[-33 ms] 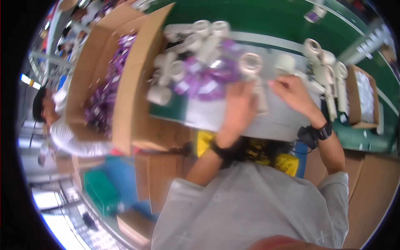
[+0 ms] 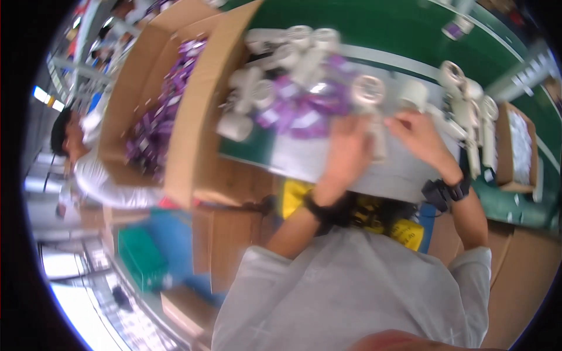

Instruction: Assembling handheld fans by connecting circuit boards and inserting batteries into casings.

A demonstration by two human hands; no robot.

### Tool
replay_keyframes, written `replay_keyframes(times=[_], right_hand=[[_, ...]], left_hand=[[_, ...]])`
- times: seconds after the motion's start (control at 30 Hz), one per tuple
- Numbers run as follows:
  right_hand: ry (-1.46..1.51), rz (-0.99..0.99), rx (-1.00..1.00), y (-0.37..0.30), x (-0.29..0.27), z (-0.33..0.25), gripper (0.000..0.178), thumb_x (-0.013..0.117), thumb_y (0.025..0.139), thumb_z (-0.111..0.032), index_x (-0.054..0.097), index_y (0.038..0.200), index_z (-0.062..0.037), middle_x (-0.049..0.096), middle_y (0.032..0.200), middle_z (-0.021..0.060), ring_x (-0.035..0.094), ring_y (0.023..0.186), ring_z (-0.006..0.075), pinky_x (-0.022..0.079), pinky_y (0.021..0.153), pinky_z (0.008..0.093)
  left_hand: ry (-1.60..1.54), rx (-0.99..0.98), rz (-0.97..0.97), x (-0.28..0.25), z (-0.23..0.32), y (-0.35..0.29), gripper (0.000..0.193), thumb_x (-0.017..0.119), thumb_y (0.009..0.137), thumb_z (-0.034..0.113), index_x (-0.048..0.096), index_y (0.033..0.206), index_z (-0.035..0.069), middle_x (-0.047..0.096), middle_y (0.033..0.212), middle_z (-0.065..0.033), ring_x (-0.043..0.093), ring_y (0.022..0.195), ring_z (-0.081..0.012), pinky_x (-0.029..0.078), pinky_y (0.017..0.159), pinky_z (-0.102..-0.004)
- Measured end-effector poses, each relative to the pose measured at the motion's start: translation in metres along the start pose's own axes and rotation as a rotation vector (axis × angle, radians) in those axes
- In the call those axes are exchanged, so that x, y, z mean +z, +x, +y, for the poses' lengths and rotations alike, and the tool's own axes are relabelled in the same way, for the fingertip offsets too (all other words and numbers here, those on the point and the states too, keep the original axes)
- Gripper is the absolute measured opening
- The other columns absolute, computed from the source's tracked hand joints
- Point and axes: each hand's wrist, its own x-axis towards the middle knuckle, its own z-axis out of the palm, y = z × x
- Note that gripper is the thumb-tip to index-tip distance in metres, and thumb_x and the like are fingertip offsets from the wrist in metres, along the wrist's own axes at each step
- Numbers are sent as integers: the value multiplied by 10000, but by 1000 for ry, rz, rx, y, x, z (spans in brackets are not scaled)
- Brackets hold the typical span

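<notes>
A white device with a round ringed head and a straight handle [image 2: 369, 90] lies on the grey work mat [image 2: 404, 169] in front of me; its exact kind is unclear. My left hand [image 2: 351, 146] is over the mat against the left side of its handle, its fingers blurred. To the right of the handle is my right hand [image 2: 417, 136], thumb and fingers drawn together in a pinch. Whatever it holds is too small to make out. A white cup-shaped part [image 2: 413, 93] stands just beyond it. Purple packets with white labels [image 2: 304, 108] lie in a heap left of the device.
More white devices are piled at the far left [image 2: 298, 50] and at the right [image 2: 471, 114]. A large open carton [image 2: 196, 117] with purple packets stands left. A small box [image 2: 515, 155] with white pieces sits right. At the far left is another person [image 2: 96, 175].
The view has shifted slightly, so the table and its things appear farther right. Both hands stay by the same device, with little visible change in their pose.
</notes>
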Motion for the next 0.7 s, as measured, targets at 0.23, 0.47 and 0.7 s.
replay_keyframes(times=[0.23, 0.47, 0.7], right_hand=[[2, 248, -318, 4, 15, 16, 98, 617, 907, -74, 589, 970, -4, 580, 733, 76, 507, 620, 137, 431, 582, 279], [-57, 319, -288, -1, 22, 26, 136, 664, 847, -65, 590, 951, -17, 600, 751, 61, 533, 620, 131, 447, 580, 277], [17, 261, -310, 3, 41, 6, 180, 710, 792, -98, 570, 896, -53, 574, 812, 98, 612, 643, 263, 484, 575, 370]], left_hand=[[-226, -42, 61, 13, 11, -4, 303, 696, 751, 31, 586, 1033, 16, 621, 1023, -188, 582, 930, -405, 490, 796, -442], [-514, -237, -198, 1, 2, 5, 277, 698, 810, 38, 574, 1057, 10, 637, 902, -134, 640, 789, -228, 514, 714, -332], [-284, -122, -188, -32, -15, -6, 286, 657, 775, -74, 674, 1039, 34, 669, 1009, -90, 634, 808, -192, 504, 706, -282]])
